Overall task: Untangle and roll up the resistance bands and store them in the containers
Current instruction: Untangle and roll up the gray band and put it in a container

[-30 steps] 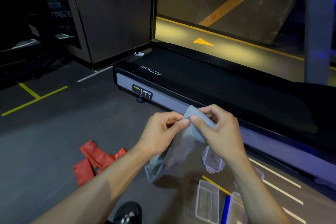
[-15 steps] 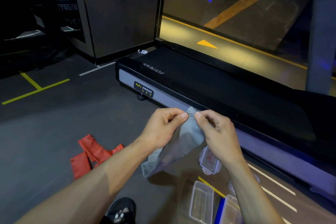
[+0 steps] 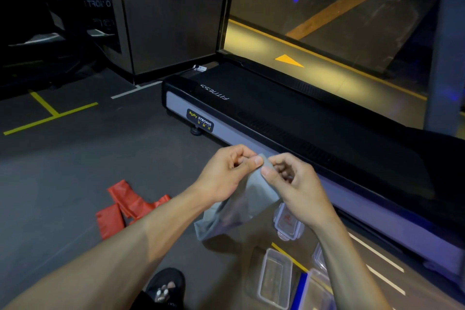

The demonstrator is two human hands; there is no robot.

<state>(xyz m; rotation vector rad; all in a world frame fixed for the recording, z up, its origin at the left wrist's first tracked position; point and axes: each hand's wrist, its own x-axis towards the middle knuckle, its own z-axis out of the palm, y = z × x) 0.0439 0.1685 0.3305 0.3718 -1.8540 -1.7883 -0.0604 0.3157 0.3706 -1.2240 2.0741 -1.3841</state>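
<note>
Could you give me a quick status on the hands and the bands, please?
Both hands, left and right, pinching grey band top edge. Red band on floor. Open container nearby. Nothing obstructing.

Two resistance bands are in view: one grey band (image 3: 241, 199) held up and one red band (image 3: 125, 209) on the floor. One lid (image 3: 286, 221) with clips lies on the floor. At least two clear plastic containers (image 3: 274, 277) show; others are partly hidden. One treadmill (image 3: 302, 128). Two hands (image 3: 224, 173).
</note>
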